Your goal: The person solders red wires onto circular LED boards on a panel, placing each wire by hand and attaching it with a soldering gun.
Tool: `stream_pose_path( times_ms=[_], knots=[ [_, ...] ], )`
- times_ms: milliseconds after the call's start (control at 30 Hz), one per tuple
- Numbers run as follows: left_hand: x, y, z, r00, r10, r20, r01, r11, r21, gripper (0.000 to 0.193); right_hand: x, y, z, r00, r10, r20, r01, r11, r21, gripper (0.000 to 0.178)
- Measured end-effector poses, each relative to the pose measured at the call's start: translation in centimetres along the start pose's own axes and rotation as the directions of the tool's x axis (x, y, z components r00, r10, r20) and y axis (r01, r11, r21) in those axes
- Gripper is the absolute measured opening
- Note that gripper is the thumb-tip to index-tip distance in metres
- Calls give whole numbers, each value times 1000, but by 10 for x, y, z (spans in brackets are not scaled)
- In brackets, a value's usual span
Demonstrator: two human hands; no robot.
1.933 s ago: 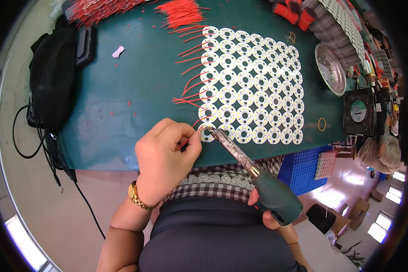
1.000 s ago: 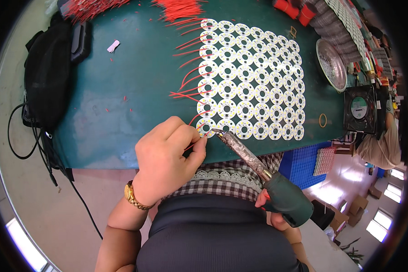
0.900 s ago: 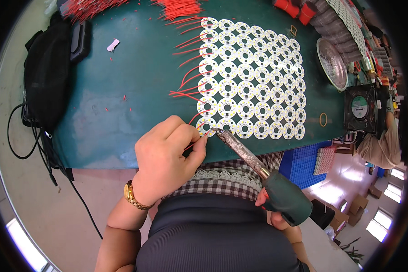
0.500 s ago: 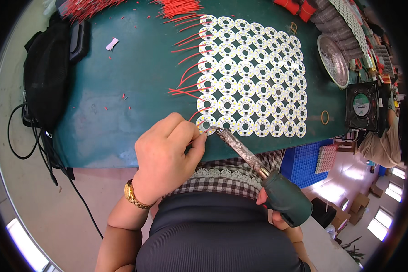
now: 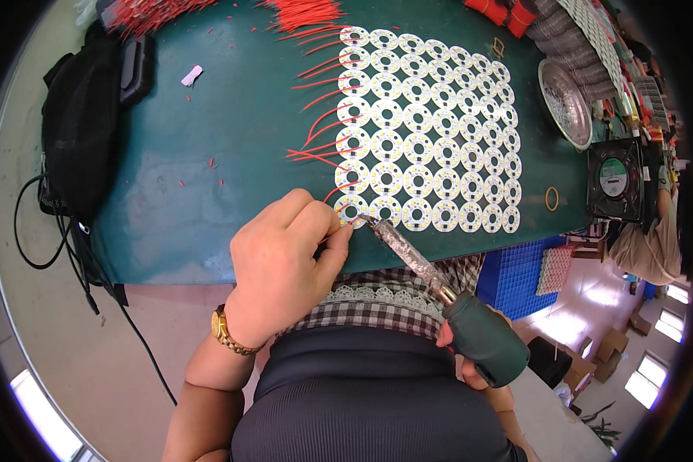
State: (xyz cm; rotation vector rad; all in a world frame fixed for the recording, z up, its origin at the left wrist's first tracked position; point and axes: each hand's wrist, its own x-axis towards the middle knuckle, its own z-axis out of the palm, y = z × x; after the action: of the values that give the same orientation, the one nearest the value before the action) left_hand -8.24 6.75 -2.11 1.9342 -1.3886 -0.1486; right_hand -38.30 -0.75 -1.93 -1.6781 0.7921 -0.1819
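Note:
Round white LED circuit boards (image 5: pixel 417 148) lie in a grid of rows on the green tabletop, and red wires (image 5: pixel 329 115) run leftward from the boards of the left column. My left hand (image 5: pixel 289 258) is closed in a pinch on a thin red wire (image 5: pixel 329 237) at the nearest board (image 5: pixel 352 202) of that column. In my right hand (image 5: pixel 470 373), mostly hidden behind the handle, is a soldering iron (image 5: pixel 416 258) with a dark green grip. Its tip meets the lower right edge of the same board, close to my left fingertips.
Bundles of red wire (image 5: pixel 304 11) lie at the back. At the right stand a metal bowl (image 5: pixel 565 104) and a black fan (image 5: pixel 614 181). A black bag (image 5: pixel 81 131) and a dark case (image 5: pixel 135 69) sit at the left. Blue crates (image 5: pixel 512 277) are beyond the near edge.
Almost nothing differs. Both hands and the soldering iron stay at the same nearest board, with only a very slight shift.

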Motion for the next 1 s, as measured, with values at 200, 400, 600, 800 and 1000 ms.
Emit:
stream_pose_path(
  times_ms=[200, 400, 600, 800, 1000],
  knots=[
    [1, -1, -1, 1000, -6, 7, 6, 1000, -1, 20, 10, -5, 5, 993, -116, 1, 114, 972, -208, 53],
    [4, 1, -6, 1000, 16, 12, -16, 1000, 25, 21, 13, 22, 21, 964, -90, -249, 184, 905, 383, 52],
    [40, 25, -39, 981, 190, 45, -191, 981, 18, 30, 87, -16, -1, 926, -266, -266, 369, 502, 782, 72],
    [79, 5, 8, 856, 339, 389, -438, 877, 198, 79, 141, -50, -16, 917, -131, -378, 396, 426, 813, 61],
    [44, 19, 15, 871, 197, 449, -382, 847, 370, 92, 124, -31, -19, 928, -126, -351, 366, 489, 791, 58]
  ],
)
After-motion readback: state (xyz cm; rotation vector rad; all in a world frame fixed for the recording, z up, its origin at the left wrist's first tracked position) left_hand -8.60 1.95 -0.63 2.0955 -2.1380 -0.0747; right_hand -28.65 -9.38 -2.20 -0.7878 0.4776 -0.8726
